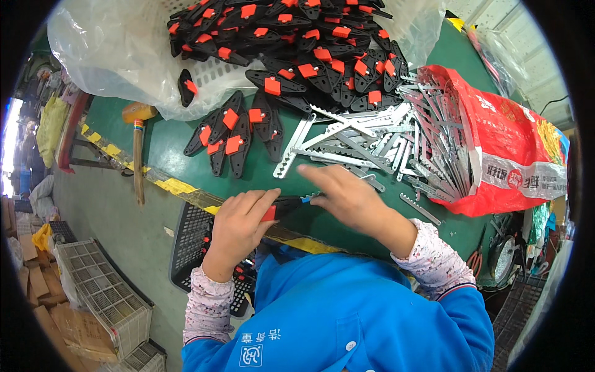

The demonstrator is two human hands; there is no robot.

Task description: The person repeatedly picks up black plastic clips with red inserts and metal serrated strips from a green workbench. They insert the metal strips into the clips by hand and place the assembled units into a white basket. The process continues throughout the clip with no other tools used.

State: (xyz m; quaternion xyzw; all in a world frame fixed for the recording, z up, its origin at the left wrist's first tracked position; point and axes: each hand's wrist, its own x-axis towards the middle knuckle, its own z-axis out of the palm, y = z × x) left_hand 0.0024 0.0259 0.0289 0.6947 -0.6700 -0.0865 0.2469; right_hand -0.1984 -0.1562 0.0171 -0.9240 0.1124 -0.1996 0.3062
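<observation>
My left hand [238, 217] is closed around a black plastic piece with a red block [286, 206] at the table's front edge. A short length of notched metal strip [308, 198] sticks out of its right end. Beside that end is my right hand [347, 197], slightly blurred, its index finger stretched out and its thumb at the strip's tip. Just beyond my hands, several black pieces with red blocks [233, 144] lie in a cluster. Loose silvery notched strips [347, 139] are heaped to the right of them.
A red bag [505, 155] lies on its side, strips spilling out. At the back, a large pile of black-and-red pieces [322, 56] rests on clear plastic sheeting [118, 56]. A mallet [139, 142] lies across the table's left edge. Below the front edge stands a dark crate [189, 242].
</observation>
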